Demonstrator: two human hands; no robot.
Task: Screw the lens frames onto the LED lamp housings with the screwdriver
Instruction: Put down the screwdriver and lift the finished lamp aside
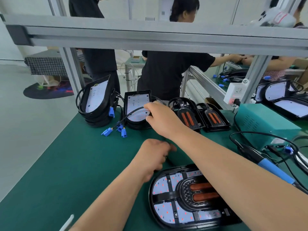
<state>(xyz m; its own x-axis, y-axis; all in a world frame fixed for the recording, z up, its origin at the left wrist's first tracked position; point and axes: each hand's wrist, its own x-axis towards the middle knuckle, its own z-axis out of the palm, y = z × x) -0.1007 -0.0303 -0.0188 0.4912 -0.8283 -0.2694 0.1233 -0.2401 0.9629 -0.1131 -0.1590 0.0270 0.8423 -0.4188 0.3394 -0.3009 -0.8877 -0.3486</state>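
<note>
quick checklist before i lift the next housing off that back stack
1. Right hand on the top black housing with white LED board: ok, it grips the right edge.
2. Black cable with blue connectors off that housing: not ok, it drapes across the board and may snag.
3. Work spot in front free: not ok, the black oval lamp with lens frame lies there.
4. Blue-handled screwdriver reachable: ok, it lies unheld at right.
5. Left hand empty: cannot tell, its fingers are curled.
</note>
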